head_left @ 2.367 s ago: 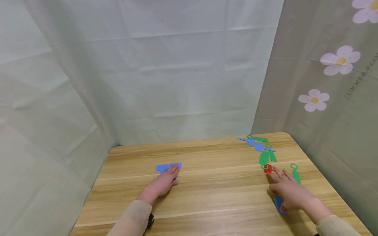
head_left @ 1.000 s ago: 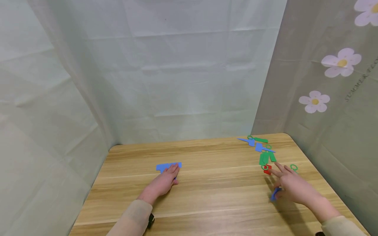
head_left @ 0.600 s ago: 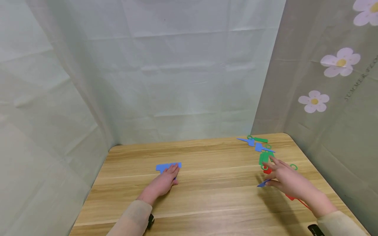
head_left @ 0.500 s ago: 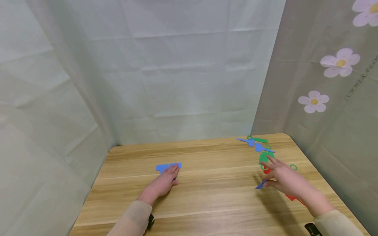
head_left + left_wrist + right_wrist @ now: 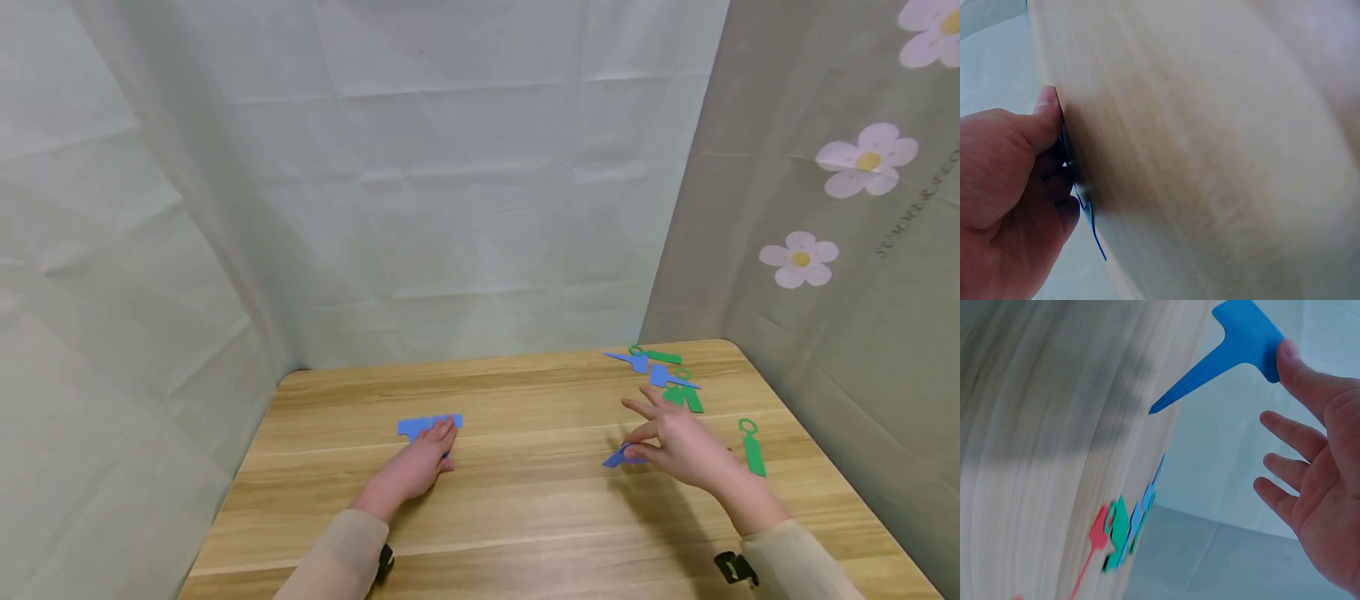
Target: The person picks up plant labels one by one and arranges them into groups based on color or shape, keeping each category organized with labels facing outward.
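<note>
My left hand (image 5: 416,467) lies with fingers extended over flat blue T-shaped plant labels (image 5: 413,427) on the left part of the table; the hand hides much of them. In the left wrist view, the thumb touches the wood and a thin blue edge (image 5: 1095,234) shows by the fingers. My right hand (image 5: 678,443) pinches another blue T-shaped plant label (image 5: 1247,337) by its wide head, between thumb and index finger. Its pointed stem hangs free above the table, and the other fingers are spread apart.
Two blue plant labels (image 5: 659,375) and several green ring-topped tags (image 5: 754,455) lie at the table's right and back right. A red tag (image 5: 1099,534) shows in the right wrist view. Cloth curtains (image 5: 480,208) rise behind the wooden table (image 5: 510,517).
My right hand has lifted the blue plant label off the table at the right and carried it leftward. The left hand stays in place on its labels.
</note>
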Tool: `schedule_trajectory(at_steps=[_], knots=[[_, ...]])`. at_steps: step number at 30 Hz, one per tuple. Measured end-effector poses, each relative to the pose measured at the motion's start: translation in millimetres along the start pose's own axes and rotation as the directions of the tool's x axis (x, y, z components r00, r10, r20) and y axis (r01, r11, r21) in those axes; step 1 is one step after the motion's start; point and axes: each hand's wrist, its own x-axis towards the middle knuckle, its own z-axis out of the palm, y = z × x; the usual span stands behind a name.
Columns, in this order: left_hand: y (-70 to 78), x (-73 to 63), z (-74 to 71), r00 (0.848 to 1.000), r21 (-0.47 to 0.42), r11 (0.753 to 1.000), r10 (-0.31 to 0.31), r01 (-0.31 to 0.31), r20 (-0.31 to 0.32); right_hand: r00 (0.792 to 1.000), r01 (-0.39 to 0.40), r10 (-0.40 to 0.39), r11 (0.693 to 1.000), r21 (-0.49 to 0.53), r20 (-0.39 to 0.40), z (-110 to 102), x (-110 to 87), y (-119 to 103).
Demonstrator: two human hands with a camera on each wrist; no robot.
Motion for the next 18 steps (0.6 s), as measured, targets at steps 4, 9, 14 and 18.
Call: schedule_trajectory(at_steps=[4,9,14,18], knots=[[0.1,0.4,-1.0,1.0,-0.007,1.0,0.008,-0.008,-0.004,1.0,-0.002,0.004,0.995,0.097,-0.024,9,10.4,-6],[1.5,-0.9,-1.6,1.0,0.002,1.0,0.002,-0.002,-0.005,0.999,-0.013,0.022,0.982,0.187,-0.047,21,24.1,-15],[2.9,-1.2,-2.2,1.0,-0.009,1.0,0.007,-0.007,-0.002,0.997,0.018,-0.003,0.98,0.2,-0.075,31,36.4,-25],[3.8,-1.0,-3.5,1.0,-0.005,1.0,0.013,-0.013,-0.004,0.996,-0.004,0.027,0.97,0.245,-0.09,36,46.8,-32]])
